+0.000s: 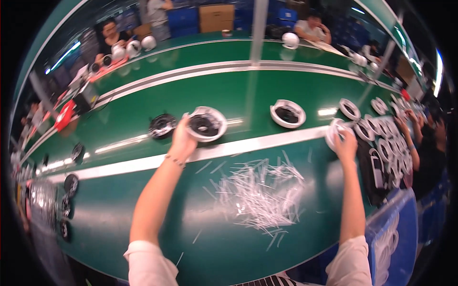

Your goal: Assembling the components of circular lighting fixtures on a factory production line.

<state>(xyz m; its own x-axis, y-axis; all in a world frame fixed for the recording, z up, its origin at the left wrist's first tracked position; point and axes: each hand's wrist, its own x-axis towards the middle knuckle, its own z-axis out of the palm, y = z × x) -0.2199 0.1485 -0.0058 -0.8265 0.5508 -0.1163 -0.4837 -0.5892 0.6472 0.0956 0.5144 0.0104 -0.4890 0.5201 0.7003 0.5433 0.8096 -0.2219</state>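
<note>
My left hand grips the left edge of a round white housing with a black part inside, at the edge of the green conveyor belt. In my right hand is a white plastic ring, held over the pale rail; my fingers hide part of it. Left of my left hand, a round black part lies on the belt. Another white housing with a black centre sits on the belt between my hands. Below them, thin clear strips lie heaped on the green worktable.
White rings crowd the right side, near a co-worker's arms. A blue bin with white rings stands at lower right. More black parts lie at left. Across the belt, people sit by white round housings.
</note>
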